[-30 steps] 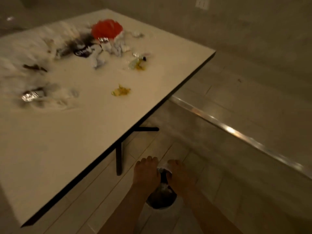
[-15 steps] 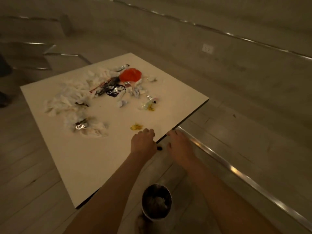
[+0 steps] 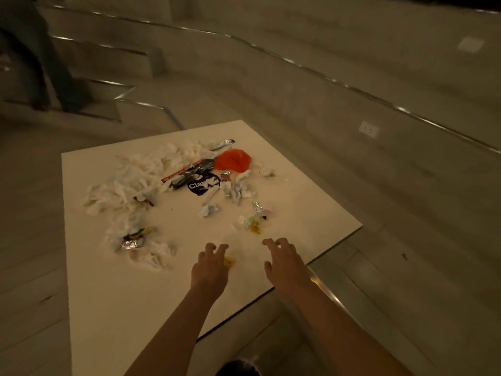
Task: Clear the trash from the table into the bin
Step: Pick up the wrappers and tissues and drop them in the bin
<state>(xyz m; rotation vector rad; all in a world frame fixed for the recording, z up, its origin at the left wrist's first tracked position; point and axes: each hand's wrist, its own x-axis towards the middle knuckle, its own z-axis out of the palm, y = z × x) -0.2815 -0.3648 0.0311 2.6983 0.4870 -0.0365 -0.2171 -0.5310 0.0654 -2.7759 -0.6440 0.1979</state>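
Hands: both reach over the near part of the table point(image 3: 108, 308), palms down.
Left hand point(image 3: 210, 263): fingers bent, right at a yellow scrap point(image 3: 229, 262); I cannot tell if it grips it.
Right hand point(image 3: 284, 260): fingers spread and half bent, holding nothing.
Bin point(image 3: 238, 369): only a dark rim shows at the bottom edge; contents are hidden.
Trash at centre: white tissues point(image 3: 130, 183), red piece point(image 3: 233, 160), dark wrapper point(image 3: 203, 183), foil point(image 3: 132, 243).
Upper left: person's legs point(image 3: 35, 63).

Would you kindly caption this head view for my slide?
Left hand and right hand hover above the white square table beside a small yellow wrapper, crumpled white tissues beyond.
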